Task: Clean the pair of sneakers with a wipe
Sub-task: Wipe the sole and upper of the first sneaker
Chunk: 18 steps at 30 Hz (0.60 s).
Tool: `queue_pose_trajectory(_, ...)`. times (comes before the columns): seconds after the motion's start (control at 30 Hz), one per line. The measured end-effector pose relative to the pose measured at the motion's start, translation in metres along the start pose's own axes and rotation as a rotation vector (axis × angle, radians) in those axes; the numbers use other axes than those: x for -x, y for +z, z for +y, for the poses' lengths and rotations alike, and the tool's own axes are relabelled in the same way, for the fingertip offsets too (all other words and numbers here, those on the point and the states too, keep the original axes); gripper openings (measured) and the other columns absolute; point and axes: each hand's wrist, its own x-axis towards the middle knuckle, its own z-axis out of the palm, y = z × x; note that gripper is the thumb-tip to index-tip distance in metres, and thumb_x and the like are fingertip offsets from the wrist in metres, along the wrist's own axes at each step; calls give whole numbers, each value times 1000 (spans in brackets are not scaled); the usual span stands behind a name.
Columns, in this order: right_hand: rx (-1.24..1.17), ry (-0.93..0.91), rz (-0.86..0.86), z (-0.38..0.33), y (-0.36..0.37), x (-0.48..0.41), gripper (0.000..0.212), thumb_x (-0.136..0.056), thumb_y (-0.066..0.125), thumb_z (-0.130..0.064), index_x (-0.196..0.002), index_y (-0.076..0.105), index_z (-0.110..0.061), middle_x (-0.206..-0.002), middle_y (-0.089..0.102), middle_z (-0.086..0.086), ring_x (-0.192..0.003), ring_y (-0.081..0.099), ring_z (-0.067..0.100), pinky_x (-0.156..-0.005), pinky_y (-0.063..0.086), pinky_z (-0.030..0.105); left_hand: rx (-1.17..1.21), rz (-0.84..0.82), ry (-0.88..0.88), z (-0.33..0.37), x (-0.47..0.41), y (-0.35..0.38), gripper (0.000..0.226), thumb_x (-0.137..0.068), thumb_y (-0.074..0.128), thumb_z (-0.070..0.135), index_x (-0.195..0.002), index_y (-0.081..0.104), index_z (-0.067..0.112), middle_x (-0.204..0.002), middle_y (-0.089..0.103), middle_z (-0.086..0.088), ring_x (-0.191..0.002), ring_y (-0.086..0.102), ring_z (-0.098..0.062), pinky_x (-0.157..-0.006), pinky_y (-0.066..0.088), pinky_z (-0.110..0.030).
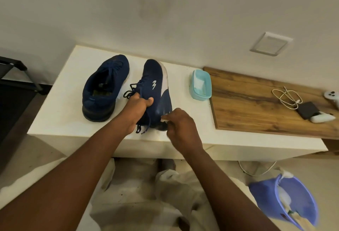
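Note:
Two navy sneakers lie on a white table (60,120). The left sneaker (104,86) stands upright on its sole, untouched. The right sneaker (156,86) is tipped on its side, showing a white sole edge and a white logo. My left hand (137,107) grips it at the collar near the loose laces. My right hand (178,123) presses a small white wipe (165,120) against the heel; most of the wipe is hidden under my fingers.
A light blue tub (201,86) holding wipes sits right of the shoes. A wooden board (256,106) carries a coiled cable (286,97), a dark box and white game controllers. A purple bucket (286,199) with used wipes stands on the floor at lower right.

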Motion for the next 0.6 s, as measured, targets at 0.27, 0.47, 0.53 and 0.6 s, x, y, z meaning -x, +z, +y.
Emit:
queue_pose_trajectory(0.27,-126,198,122,14,-6,-86,23,-94,55,-5,-107,72,-14,-107,67,4,-99,62,17,-88,47,21,-62,-29,30,2,-5,4,42,-104,59,17,-145,52,20,-131,66,-1,-114,65,-25,-92,55,-38)
queue_pose_trajectory(0.47,102,28,64,11,8,-33,31,-86,63,-4,-114,71,-15,-104,64,6,-95,55,20,-77,47,26,-16,4,55,1,-2,8,36,-104,58,15,-140,55,19,-123,68,1,-105,66,-21,-80,54,-32)
queue_pose_trajectory(0.53,118,-1,68,12,5,-17,32,-84,67,-4,-114,70,-14,-101,64,5,-93,54,19,-75,44,24,-10,10,53,1,-1,10,36,-104,58,15,-140,56,17,-122,68,0,-105,66,-21,-80,55,-32)
queue_pose_trajectory(0.6,135,-38,39,8,3,-3,34,-82,65,0,-114,71,-14,-101,64,5,-94,54,19,-75,40,21,-28,18,54,3,2,11,36,-104,58,16,-140,55,17,-122,67,0,-100,65,-19,-77,53,-30)
